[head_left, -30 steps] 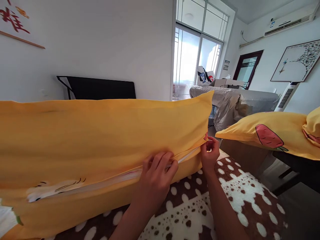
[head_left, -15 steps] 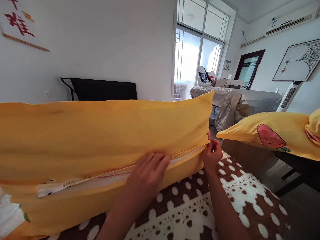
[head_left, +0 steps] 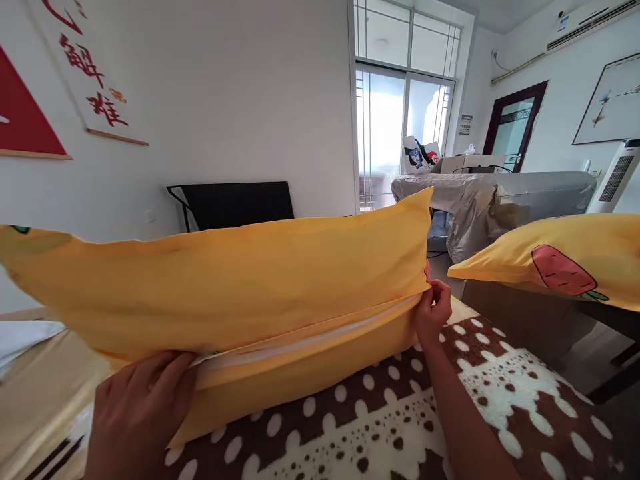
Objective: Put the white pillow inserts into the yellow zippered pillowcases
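Note:
A long yellow pillow [head_left: 280, 280] stands on its side in front of me, with a long opening [head_left: 310, 337] in its case showing a white strip inside. My left hand [head_left: 145, 400] is closed on the case at the left end of that opening, and its fingertips are partly hidden. At the opposite end, my right hand [head_left: 434, 310] pinches the edge of the case close to the right corner. Below the pillow lies a brown and white dotted blanket [head_left: 360, 427].
Another yellow pillow with a strawberry-like print [head_left: 565, 267] rests on dark furniture at the right. Plastic-covered furniture [head_left: 540, 190] stands by the window. A black panel-like frame [head_left: 240, 203] is behind the pillow, and beige bedding [head_left: 55, 393] lies at the left.
My left hand has slid left along the opening, from its middle to its left end. My right hand keeps its pinch at the right corner. The view has turned slightly left.

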